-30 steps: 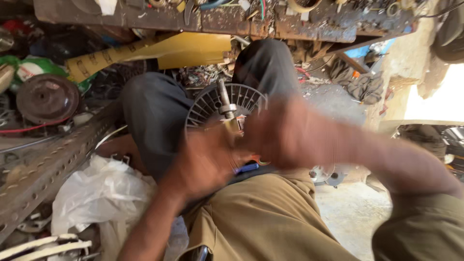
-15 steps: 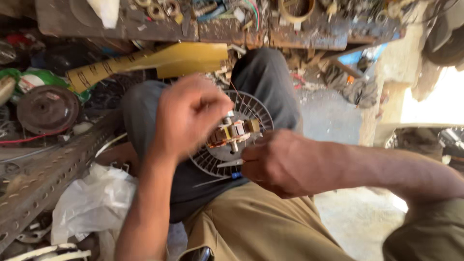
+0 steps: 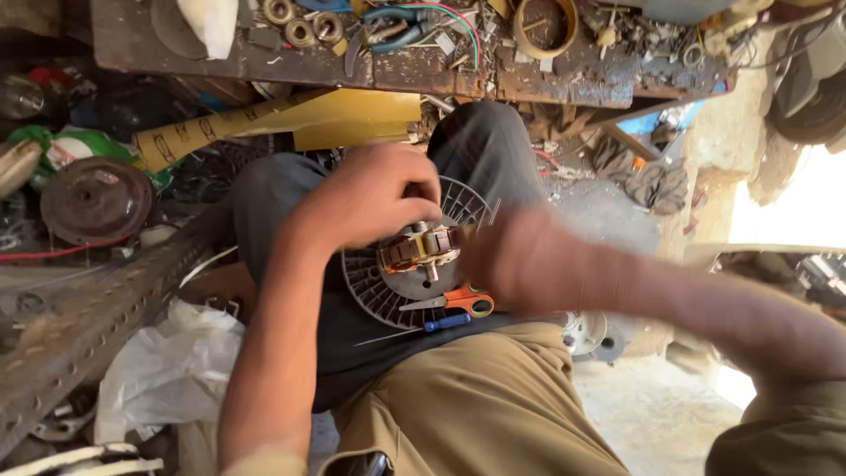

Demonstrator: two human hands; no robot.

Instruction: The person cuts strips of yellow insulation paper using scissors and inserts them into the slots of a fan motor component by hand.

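L hand (image 3: 370, 198) pinches small motor (image 3: 421, 251) at 12 o'clock of fan grille (image 3: 388, 286); R hand (image 3: 529, 264) blurred, grip can't tell; motor prob heavy, windings fragile, so hold by frame.

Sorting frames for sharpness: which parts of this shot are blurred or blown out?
Head view: the right hand is motion-smeared; the left hand and the small motor it touches are fairly sharp; daylight at the right edge is blown out white.
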